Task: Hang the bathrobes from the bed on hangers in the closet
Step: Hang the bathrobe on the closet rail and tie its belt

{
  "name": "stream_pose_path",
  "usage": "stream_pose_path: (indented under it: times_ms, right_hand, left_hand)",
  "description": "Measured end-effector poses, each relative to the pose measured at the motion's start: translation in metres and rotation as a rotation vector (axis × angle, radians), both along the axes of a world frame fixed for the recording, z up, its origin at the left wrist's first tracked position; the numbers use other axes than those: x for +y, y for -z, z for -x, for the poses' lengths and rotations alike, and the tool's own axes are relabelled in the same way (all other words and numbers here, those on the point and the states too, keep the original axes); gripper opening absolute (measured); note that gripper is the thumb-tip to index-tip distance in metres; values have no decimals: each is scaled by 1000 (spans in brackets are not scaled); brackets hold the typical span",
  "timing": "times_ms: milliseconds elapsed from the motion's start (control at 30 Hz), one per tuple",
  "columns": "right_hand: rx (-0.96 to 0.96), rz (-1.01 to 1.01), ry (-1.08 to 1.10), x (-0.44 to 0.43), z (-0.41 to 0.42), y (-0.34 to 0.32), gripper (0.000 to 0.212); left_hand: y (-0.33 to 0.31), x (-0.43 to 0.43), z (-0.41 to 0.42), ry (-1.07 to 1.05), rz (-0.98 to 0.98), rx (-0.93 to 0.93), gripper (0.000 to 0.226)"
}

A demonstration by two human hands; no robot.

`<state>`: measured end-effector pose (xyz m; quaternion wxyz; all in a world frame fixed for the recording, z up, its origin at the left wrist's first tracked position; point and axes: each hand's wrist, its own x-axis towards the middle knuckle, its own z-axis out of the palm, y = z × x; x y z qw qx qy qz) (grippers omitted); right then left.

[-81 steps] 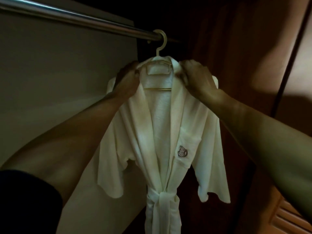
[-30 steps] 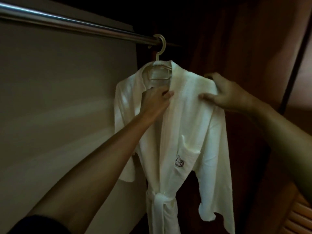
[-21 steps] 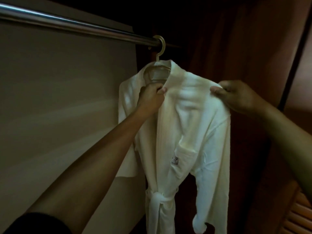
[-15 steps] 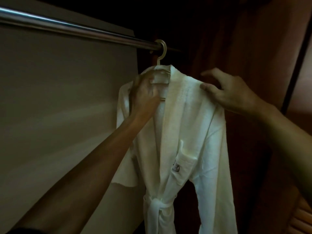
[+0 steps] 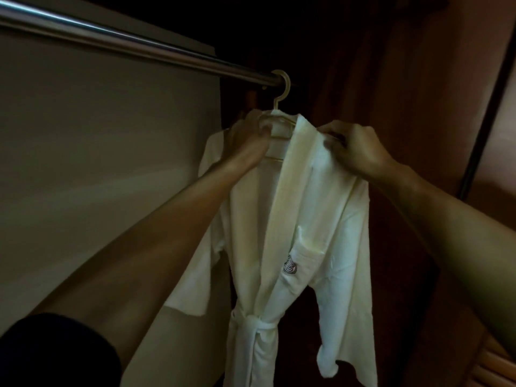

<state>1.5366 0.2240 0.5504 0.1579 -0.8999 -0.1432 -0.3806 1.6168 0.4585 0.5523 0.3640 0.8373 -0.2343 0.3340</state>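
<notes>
Under the long, round, silvery metal closet rod [image 5: 125, 41] hangs a white cloth bathrobe [image 5: 307, 219], draped on a pale cream plastic hanger [image 5: 280, 89] whose hook sits over the rod near its far end. The bathrobe faces the camera with its front closed, a white cloth belt [image 5: 254, 328] tied at the waist and a chest pocket bearing a small dark swirl emblem [image 5: 290, 267].

The left hand [image 5: 245, 141] is at the bathrobe's shoulder on the camera's left, right beside the hanger's neck; its fingers [image 5: 262, 132] are curled over the cloth there, grasping it where it lies on the hanger's arm. The right hand [image 5: 354, 146] is at the other shoulder, its fingers [image 5: 332, 138] clenched on a pinch of the collar cloth, which bunches under them. Both forearms reach up and forward from the lower corners, and a dark sleeve [image 5: 55, 353] covers the left upper arm.

Behind the bathrobe on the left stands a plain grey closet panel [image 5: 97, 135]; on the right is a dim reddish-brown wooden wall [image 5: 418, 107], and slatted wood [image 5: 491, 367] shows at the bottom right corner.
</notes>
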Motion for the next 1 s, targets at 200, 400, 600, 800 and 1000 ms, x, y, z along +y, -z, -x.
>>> stream_pose_path:
  times_ms: [200,400,600,800,1000]
  right_hand:
    - [167,-116,3,-5,16,13,57]
    - [654,-112,223,-44,38,53,52]
    - [386,-412,129,-51,71,58,24]
    - [281,-223,357,-47,86,99,26]
    - [432,-265,425,-51,111,149,43]
  left_hand:
    - [38,-26,7,321,-29,156,29]
    - [43,-18,2,289,91,213,24]
    - [49,-32,-8,145,75,93,24]
    - [61,-39,-6,143,78,83,16]
    - [91,-34,41,150,170,70,48]
